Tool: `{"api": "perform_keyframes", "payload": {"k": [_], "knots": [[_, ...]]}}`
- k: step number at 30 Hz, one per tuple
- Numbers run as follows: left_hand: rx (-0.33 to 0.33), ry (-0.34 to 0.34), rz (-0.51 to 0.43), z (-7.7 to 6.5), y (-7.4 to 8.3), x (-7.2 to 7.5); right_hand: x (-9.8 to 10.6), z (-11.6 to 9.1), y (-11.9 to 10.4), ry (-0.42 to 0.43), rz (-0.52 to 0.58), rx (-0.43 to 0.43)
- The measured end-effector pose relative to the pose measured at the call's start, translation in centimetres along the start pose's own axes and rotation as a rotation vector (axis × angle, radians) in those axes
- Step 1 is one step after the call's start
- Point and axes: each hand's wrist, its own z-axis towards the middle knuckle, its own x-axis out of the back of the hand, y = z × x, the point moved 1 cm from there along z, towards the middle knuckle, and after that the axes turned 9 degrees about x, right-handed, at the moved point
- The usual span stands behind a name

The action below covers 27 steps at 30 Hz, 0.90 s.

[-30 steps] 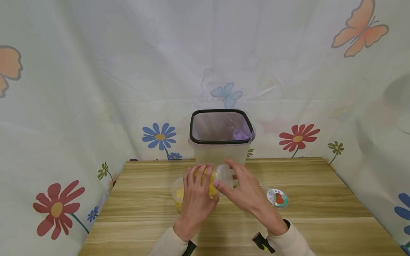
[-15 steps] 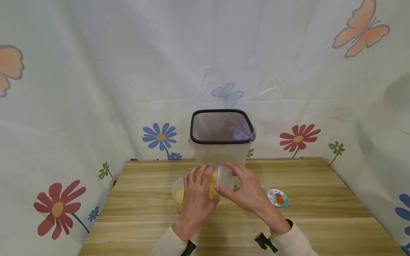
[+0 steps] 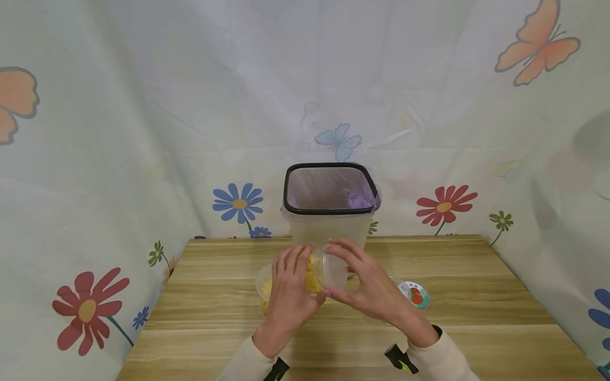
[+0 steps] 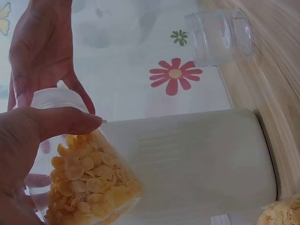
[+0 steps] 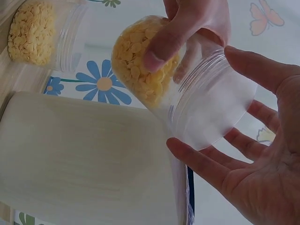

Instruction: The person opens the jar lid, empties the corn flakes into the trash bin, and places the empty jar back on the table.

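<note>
Clear jar [image 3: 314,275], one, screw-necked, held above the wooden table [image 3: 214,317] in front of the bin, tipped nearly onto its side with the base toward my left and the neck toward my right. Contents: yellow flakes [image 4: 89,183], heaped toward the base end. Fitted at the neck: frosted lid [image 3: 337,270], one. My left hand [image 3: 290,296] grips the body of the jar, fingers wrapped over it and thumb across the wall. My right hand [image 3: 369,286] holds the lid, fingers arched and spread wide, thumb and forefinger tips at opposite sides of its edge. Second jar [image 5: 56,35], upright on the table just behind my left hand, well filled with similar flakes. Third jar [image 4: 220,40], clear and see-through, upright on the table beyond my right wrist; a round label [image 3: 416,295] with red shapes shows there, though I cannot tell whether it is on that jar or beside it. Bin [image 3: 326,225], pale, black-rimmed, standing toward the back of the table; purple film [image 3: 359,201] visible inside.
</note>
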Motion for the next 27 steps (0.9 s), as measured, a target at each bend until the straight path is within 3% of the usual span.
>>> {"api": "perform_keyframes", "payload": {"k": [8, 18, 27], "knots": [[0.047, -0.001, -0.04, 0.0, -0.5, 0.2, 0.3, -0.3, 0.1, 0.022, -0.041, 0.031], [0.112, 0.0, -0.092, 0.1, -1.6, 0.4, 0.0, -1.4, 1.1, 0.019, -0.054, -0.054], [0.147, 0.026, -0.115, 0.0, -2.5, 0.7, -1.9, -2.7, 3.0, -0.037, -0.127, -0.134]]}}
